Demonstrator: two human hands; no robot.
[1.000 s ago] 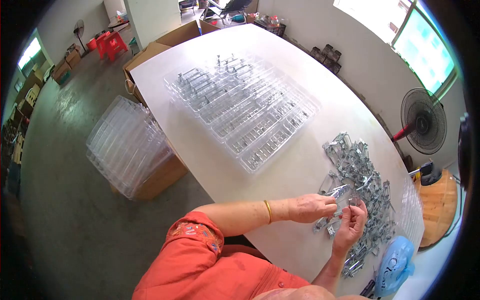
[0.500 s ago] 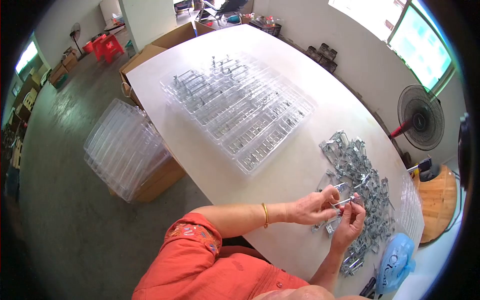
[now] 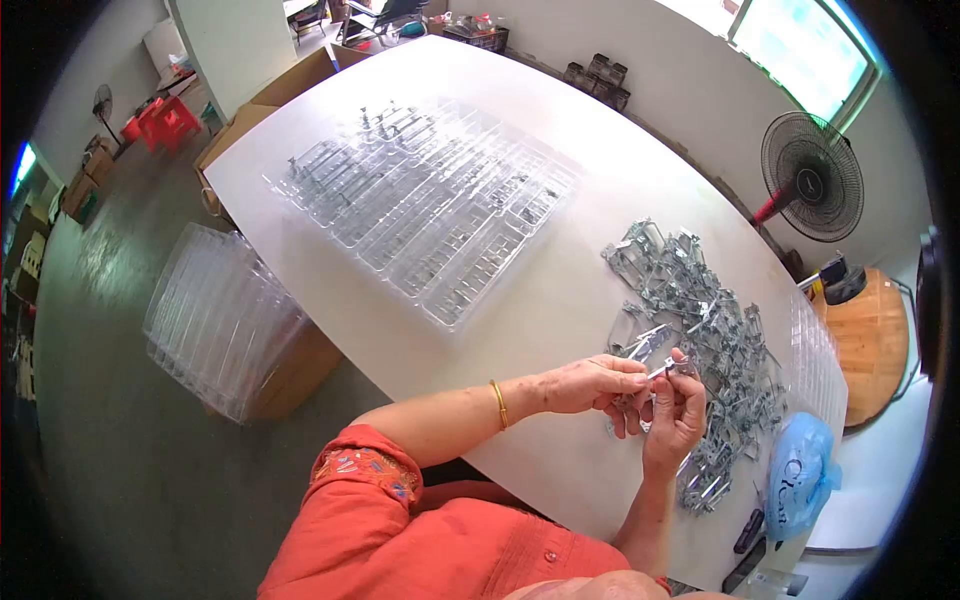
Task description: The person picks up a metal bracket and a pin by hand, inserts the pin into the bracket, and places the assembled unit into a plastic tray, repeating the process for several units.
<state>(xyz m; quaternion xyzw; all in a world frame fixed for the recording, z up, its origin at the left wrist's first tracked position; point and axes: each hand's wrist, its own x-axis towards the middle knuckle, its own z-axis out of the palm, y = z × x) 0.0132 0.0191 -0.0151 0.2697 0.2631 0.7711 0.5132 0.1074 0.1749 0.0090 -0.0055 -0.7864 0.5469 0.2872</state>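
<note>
Between my two hands is a small silvery metal piece with a thin rod (image 3: 659, 373). My left hand (image 3: 598, 386), with a gold bracelet at its wrist, pinches the rod's near end. My right hand (image 3: 678, 412) grips the other end with thumb and fingers; part of the piece is hidden by the fingers. Just beyond and beside both hands lies a heap of metal bracket pieces (image 3: 690, 290) on the white table (image 3: 390, 345). Farther off, a stack of clear plastic trays (image 3: 440, 312) holds rows of similar metal pieces.
More clear trays (image 3: 215, 320) rest in a cardboard box left of the table. At the right edge are clear plastic trays (image 3: 812, 360), a blue plastic bag (image 3: 800, 475) and a dark-handled tool (image 3: 748, 532). A black fan (image 3: 812, 177) stands beyond the table.
My view has shifted, so the table and trays appear farther left. Both hands still hold the metal piece, with the left fingers now closer along the rod and the hands turned slightly.
</note>
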